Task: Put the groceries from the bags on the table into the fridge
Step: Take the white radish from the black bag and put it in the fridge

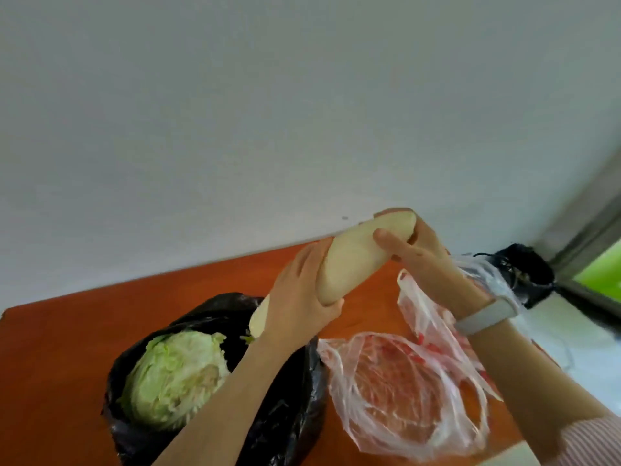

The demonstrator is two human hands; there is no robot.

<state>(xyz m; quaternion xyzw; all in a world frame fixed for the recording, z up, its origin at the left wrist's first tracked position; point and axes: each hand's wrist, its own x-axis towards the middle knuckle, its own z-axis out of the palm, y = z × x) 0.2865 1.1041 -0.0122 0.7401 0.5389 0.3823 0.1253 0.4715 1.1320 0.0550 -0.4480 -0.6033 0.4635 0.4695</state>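
A long white radish is held slanted in the air above the orange table. My left hand grips its middle and lower part. My right hand grips its upper end. Its lower tip points into an open black bag, where a pale green cabbage lies. To the right of that bag lies a clear plastic bag with red meat inside.
A second clear bag with red print lies under my right forearm. A dark bag sits at the far right by a window frame. A white wall stands behind the table.
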